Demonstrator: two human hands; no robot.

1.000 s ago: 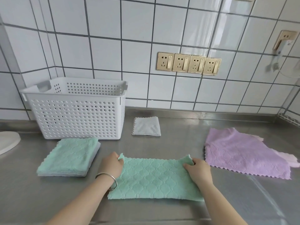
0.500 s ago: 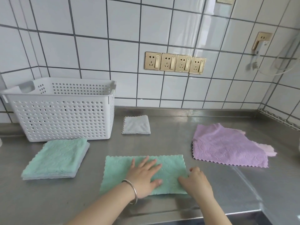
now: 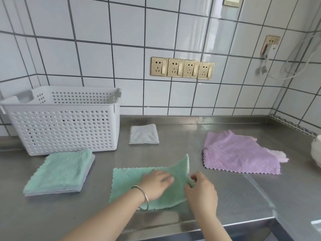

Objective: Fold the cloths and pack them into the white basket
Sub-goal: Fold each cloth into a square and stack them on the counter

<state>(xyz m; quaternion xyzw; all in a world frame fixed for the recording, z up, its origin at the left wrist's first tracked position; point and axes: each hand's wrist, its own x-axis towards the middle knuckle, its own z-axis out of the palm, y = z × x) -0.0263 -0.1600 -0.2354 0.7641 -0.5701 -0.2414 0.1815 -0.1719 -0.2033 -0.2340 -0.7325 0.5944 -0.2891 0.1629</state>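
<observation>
The left hand (image 3: 157,184) is pressing flat, fingers straight, on the green cloth (image 3: 132,185) lying near the front edge of the worktop (image 3: 260,197). The right hand (image 3: 199,192) is pinching that cloth's right end, which is standing raised off the steel. A folded green stack (image 3: 60,173) is lying in front of the white basket (image 3: 66,126) at the back left; a grey cloth (image 3: 143,134) and a purple cloth (image 3: 238,153) are sitting further right.

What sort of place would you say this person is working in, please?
Probably a kitchen or utility room: a stainless-steel counter, white tiled walls and a row of gold wall sockets above it.
</observation>
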